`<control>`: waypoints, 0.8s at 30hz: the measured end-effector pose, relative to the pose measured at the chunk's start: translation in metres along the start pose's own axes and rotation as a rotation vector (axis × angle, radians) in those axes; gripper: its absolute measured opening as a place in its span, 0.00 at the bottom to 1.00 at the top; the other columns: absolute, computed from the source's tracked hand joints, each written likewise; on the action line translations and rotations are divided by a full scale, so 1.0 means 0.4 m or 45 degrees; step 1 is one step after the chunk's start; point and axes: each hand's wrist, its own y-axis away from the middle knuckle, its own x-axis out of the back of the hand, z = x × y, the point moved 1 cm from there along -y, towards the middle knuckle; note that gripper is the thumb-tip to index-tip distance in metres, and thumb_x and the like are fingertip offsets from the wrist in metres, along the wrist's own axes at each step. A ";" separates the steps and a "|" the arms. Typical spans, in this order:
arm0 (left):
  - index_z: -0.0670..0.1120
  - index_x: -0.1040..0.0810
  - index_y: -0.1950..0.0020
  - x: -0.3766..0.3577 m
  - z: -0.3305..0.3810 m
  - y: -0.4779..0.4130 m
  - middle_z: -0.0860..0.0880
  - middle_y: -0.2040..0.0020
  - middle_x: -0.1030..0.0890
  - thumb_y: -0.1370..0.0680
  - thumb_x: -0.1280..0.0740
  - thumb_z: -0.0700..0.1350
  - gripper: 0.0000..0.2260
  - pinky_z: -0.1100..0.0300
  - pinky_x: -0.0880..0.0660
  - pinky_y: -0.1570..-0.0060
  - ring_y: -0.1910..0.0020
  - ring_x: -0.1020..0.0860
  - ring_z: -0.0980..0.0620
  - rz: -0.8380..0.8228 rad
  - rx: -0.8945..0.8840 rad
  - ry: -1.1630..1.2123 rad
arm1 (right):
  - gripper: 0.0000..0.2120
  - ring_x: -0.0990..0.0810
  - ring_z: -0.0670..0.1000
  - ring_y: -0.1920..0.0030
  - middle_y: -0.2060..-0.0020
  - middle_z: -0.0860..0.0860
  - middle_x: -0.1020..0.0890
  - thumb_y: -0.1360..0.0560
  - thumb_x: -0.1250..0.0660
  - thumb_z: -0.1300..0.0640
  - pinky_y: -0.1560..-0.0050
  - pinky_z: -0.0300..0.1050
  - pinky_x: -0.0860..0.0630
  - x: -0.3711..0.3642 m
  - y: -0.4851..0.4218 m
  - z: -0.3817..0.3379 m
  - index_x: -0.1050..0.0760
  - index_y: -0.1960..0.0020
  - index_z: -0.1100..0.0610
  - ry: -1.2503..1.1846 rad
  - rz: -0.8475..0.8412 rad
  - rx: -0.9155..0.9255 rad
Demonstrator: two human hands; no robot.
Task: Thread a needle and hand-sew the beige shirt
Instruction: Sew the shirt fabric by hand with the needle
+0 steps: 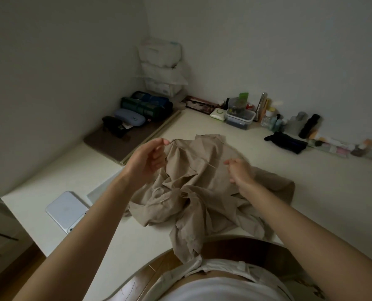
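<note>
The beige shirt (202,192) lies crumpled on the white table (267,161), one end hanging over the front edge toward my lap. My left hand (147,160) is raised above the shirt's left side and pinches a thin dark needle (171,141) between thumb and fingertips. My right hand (239,170) hovers over the shirt's right side, fingers curled, pinching a pale thread (211,166) that runs leftward across the cloth. More loose thread (185,193) lies on the folds in the middle.
A phone (66,210) lies at the table's left front beside a white sheet (100,192). A brown mat with cases (133,118) sits at the back left. Boxes, bottles and a black pouch (287,141) line the back wall.
</note>
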 end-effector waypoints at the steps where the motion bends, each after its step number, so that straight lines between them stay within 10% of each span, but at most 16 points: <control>1: 0.46 0.21 0.60 0.003 0.001 -0.003 0.52 0.72 0.40 0.19 0.44 0.43 0.14 0.64 0.45 0.75 0.75 0.43 0.57 0.028 -0.014 -0.019 | 0.10 0.31 0.47 0.67 0.63 0.49 0.28 0.18 0.47 0.57 0.68 0.39 0.33 -0.004 0.005 0.009 0.27 0.48 0.55 0.009 -0.012 -0.014; 11: 0.44 0.21 0.54 -0.018 0.036 -0.033 0.52 0.72 0.41 0.18 0.43 0.43 0.12 0.62 0.49 0.72 0.74 0.44 0.56 0.057 -0.118 -0.268 | 0.11 0.35 0.42 0.77 0.77 0.48 0.27 0.24 0.32 0.55 0.77 0.35 0.41 -0.127 0.142 -0.085 0.23 0.43 0.58 -0.013 -0.734 0.188; 14: 0.44 0.21 0.53 -0.009 0.054 -0.044 0.53 0.72 0.40 0.18 0.42 0.43 0.11 0.65 0.45 0.74 0.74 0.43 0.57 0.050 -0.153 -0.280 | 0.06 0.27 0.50 0.62 0.57 0.62 0.19 0.25 0.31 0.51 0.69 0.37 0.35 -0.163 0.161 -0.100 0.22 0.50 0.52 0.138 -0.753 0.258; 24: 0.44 0.28 0.42 0.078 -0.036 -0.037 0.43 0.48 0.23 0.19 0.41 0.43 0.07 0.61 0.28 0.60 0.55 0.25 0.49 0.405 0.162 -0.992 | 0.09 0.28 0.36 0.69 0.65 0.43 0.23 0.21 0.37 0.53 0.68 0.29 0.34 -0.108 0.116 -0.147 0.21 0.50 0.56 0.083 -0.504 0.452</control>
